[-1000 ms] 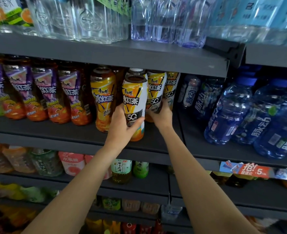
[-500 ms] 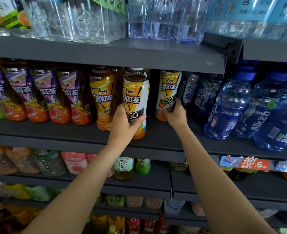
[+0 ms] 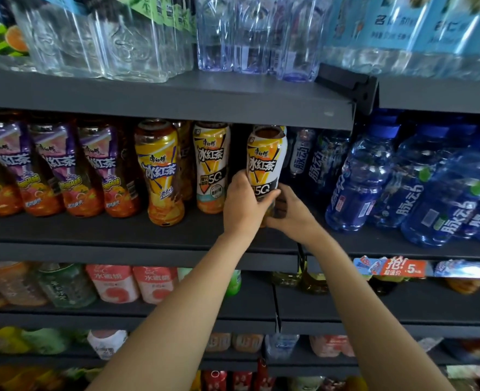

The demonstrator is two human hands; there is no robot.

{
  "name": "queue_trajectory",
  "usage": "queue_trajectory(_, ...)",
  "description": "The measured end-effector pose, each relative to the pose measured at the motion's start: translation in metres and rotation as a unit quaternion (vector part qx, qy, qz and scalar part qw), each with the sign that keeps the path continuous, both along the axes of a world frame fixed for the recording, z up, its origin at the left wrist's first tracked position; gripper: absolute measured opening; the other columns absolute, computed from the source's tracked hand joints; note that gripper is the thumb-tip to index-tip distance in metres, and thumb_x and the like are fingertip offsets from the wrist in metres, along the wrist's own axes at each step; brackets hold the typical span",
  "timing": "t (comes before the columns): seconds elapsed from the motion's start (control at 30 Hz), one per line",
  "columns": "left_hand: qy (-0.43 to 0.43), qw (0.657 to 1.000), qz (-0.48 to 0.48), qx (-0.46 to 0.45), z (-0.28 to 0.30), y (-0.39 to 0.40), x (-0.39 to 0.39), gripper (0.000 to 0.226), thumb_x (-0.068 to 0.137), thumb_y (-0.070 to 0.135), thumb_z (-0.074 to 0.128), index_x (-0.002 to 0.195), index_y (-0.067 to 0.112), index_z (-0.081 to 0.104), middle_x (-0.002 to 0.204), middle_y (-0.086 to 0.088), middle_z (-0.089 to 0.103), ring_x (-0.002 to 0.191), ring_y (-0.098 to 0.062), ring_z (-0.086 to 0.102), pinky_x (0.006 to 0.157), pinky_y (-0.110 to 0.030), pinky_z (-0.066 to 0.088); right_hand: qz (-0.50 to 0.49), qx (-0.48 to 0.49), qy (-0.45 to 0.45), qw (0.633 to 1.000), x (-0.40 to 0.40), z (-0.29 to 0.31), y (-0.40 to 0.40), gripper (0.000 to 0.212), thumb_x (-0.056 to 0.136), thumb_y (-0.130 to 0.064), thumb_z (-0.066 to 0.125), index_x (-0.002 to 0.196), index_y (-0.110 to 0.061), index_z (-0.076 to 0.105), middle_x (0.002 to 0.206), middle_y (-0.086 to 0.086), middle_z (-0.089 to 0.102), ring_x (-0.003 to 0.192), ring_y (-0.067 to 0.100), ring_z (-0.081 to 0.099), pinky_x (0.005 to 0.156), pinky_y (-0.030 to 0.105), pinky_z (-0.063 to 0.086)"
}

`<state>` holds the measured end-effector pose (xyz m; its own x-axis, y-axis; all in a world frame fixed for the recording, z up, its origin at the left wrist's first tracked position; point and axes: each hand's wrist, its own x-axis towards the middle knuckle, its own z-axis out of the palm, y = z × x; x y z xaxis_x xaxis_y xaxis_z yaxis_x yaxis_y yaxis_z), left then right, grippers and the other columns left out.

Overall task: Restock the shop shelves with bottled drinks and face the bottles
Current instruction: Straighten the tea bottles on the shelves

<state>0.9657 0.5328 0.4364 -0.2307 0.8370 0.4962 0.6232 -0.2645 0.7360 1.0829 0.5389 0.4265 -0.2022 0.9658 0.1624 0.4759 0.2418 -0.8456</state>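
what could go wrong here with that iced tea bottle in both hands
The white-and-yellow iced tea bottle is held low by the left hand and right hand, so its tall top could tip. It stands near the shelf's front edge and might slide off. Turning it could bump the matching bottle or the blue bottles.

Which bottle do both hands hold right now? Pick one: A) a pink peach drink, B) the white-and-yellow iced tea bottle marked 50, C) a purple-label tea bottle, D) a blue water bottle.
B: the left hand and right hand both grip the lower part of the white-and-yellow iced tea bottle.
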Motion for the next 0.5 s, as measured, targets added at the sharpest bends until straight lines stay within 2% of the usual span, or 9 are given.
queue_trajectory(0.07,0.002,1.000,-0.004,0.001,-0.001,0.001,0.003,0.058,0.077,0.039,0.071,0.116,0.003,0.046,0.114,-0.011,0.056,0.111,-0.024,0.052,0.085,-0.027,0.042,-0.088,0.059,-0.016,0.994,-0.011,-0.001,-0.005,0.054,0.076,-0.010,0.071,0.124,-0.006,0.046,0.107,0.006,0.061,0.098,0.020,0.057,0.071,0.017,0.038)
queue_trajectory(0.1,0.005,1.000,-0.011,0.014,-0.003,-0.002,0.002,0.058,0.077,0.039,0.071,0.117,0.003,0.047,0.114,-0.011,0.055,0.112,-0.024,0.051,0.087,-0.027,0.042,-0.117,0.090,-0.021,0.989,-0.016,-0.002,-0.007,0.046,0.078,-0.009,0.069,0.119,-0.004,0.048,0.105,0.009,0.061,0.097,0.023,0.058,0.066,0.016,0.035)
queue_trajectory(0.17,0.016,0.998,0.003,0.058,-0.010,-0.011,-0.007,0.058,0.080,0.038,0.068,0.121,0.003,0.047,0.117,-0.011,0.054,0.114,-0.022,0.049,0.093,-0.029,0.042,-0.141,0.113,-0.018,0.983,-0.023,-0.005,-0.008,0.040,0.080,-0.013,0.068,0.114,-0.003,0.050,0.105,0.013,0.062,0.097,0.027,0.058,0.066,0.018,0.035)
queue_trajectory(0.27,-0.022,0.990,0.095,0.104,-0.022,-0.023,-0.026,0.049,0.085,0.026,0.065,0.122,0.001,0.046,0.121,-0.016,0.048,0.115,-0.026,0.046,0.095,-0.033,0.044,-0.143,0.105,-0.004,0.984,-0.028,-0.005,-0.009,0.041,0.077,-0.017,0.074,0.109,-0.004,0.051,0.108,0.012,0.062,0.100,0.024,0.058,0.075,0.026,0.044)
queue_trajectory(0.3,-0.036,0.987,0.122,0.100,-0.025,-0.023,-0.031,0.048,0.085,0.022,0.064,0.123,0.000,0.045,0.123,-0.018,0.046,0.115,-0.029,0.046,0.095,-0.035,0.045,-0.143,0.102,-0.005,0.984,-0.029,-0.004,-0.009,0.041,0.076,-0.017,0.075,0.107,-0.004,0.051,0.109,0.011,0.062,0.100,0.023,0.059,0.076,0.026,0.046)
queue_trajectory(0.37,-0.048,0.986,0.145,0.064,-0.025,-0.020,-0.036,0.054,0.086,0.018,0.063,0.130,-0.002,0.039,0.130,-0.021,0.041,0.121,-0.031,0.042,0.098,-0.036,0.042,-0.143,0.094,-0.007,0.985,-0.030,-0.001,-0.011,0.042,0.077,-0.014,0.074,0.111,-0.002,0.050,0.112,0.010,0.062,0.100,0.020,0.058,0.073,0.017,0.043)
queue_trajectory(0.43,-0.055,0.988,0.139,0.026,-0.021,-0.014,-0.039,0.063,0.087,0.018,0.062,0.137,-0.003,0.030,0.137,-0.021,0.036,0.128,-0.031,0.037,0.104,-0.034,0.035,-0.143,0.082,-0.004,0.986,-0.030,0.003,-0.011,0.044,0.079,-0.011,0.072,0.115,0.000,0.048,0.114,0.011,0.062,0.098,0.016,0.056,0.068,0.010,0.037)
queue_trajectory(0.5,-0.060,0.991,0.122,-0.003,-0.016,-0.006,-0.043,0.069,0.089,0.019,0.060,0.142,-0.004,0.022,0.143,-0.020,0.033,0.134,-0.029,0.031,0.108,-0.029,0.028,-0.148,0.071,-0.010,0.986,-0.028,0.006,-0.008,0.045,0.081,-0.010,0.070,0.118,-0.001,0.047,0.117,0.011,0.061,0.105,0.020,0.058,0.070,0.010,0.037)
